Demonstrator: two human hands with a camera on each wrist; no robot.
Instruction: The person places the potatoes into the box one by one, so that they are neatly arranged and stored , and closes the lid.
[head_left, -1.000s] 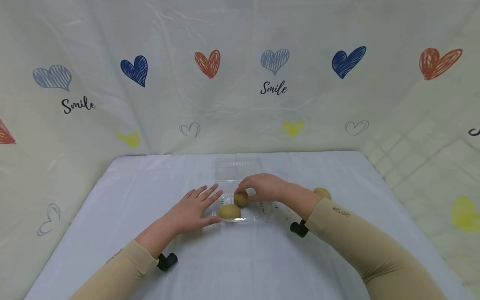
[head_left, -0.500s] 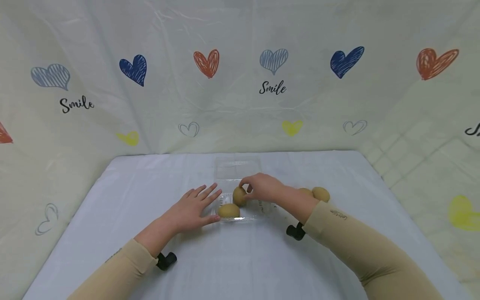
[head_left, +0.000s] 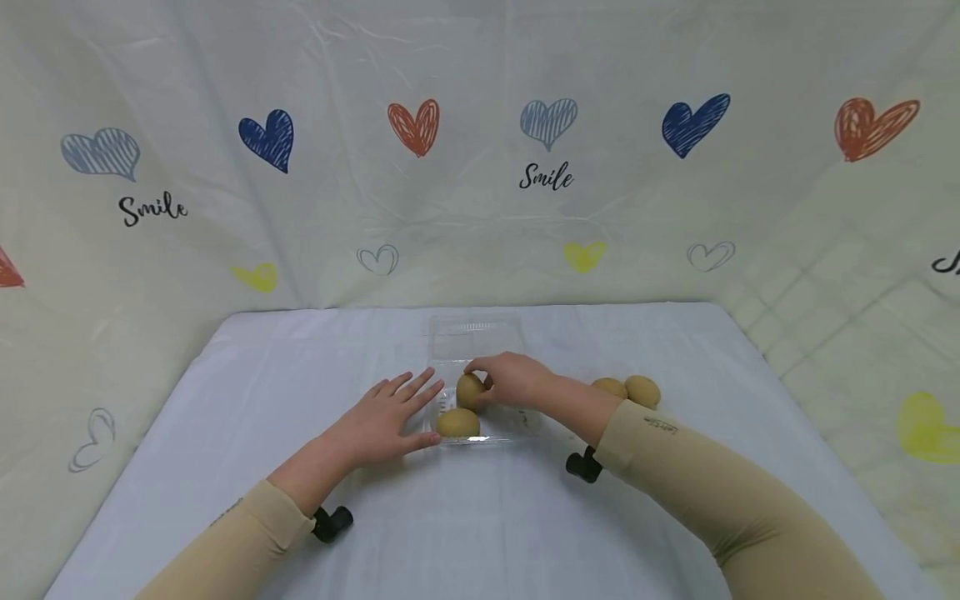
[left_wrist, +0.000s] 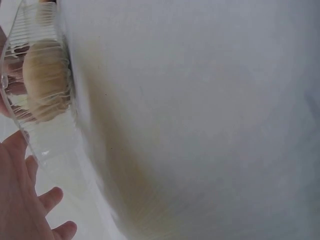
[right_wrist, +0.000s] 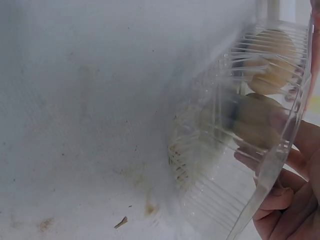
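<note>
White cloth on the counter (head_left: 465,517) stretches from the clear container's (head_left: 495,439) near rim, mid-frame, to the bottom edge; a loose pair of tan ovals (head_left: 642,390) lies right of centre. The right grip (head_left: 513,379) pinches the upright oval (head_left: 468,392) inside the container's left half, just behind the lying oval (head_left: 458,422); the left grip (head_left: 386,425) is released, fingers spread at the left rim.

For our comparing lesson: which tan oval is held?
The rear oval in the clear container, pinched by the right hand; the front oval and outside pair are unheld.
</note>
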